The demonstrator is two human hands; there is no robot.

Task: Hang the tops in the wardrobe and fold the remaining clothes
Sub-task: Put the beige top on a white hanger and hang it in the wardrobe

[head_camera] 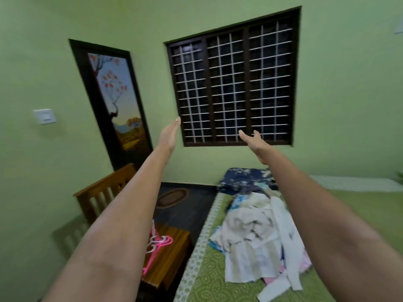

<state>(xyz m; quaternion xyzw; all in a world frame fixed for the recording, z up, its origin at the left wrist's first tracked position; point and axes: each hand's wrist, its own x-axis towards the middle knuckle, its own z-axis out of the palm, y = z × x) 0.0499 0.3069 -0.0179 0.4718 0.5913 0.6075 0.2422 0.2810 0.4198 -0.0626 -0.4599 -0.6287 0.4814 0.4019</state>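
We see green walls, then a dark barred window (232,83) and a door (115,101) with a painted tree panel. A bed (218,269) with a green patterned cover sits lower right; a heap of clothes (257,232), mostly white and pale blue, lies on it, with a navy floral piece (242,178) at the far end. A wooden chair (104,190) stands left of the bed. A wooden surface (174,253) beside the bed carries pink hangers (158,244). Both arms stretch forward, raised. Left hand (169,135): grip apart, fingers straight, empty. Right hand (254,142): grip apart, fingers relaxed, empty. A light switch (44,116) sits on the left wall.
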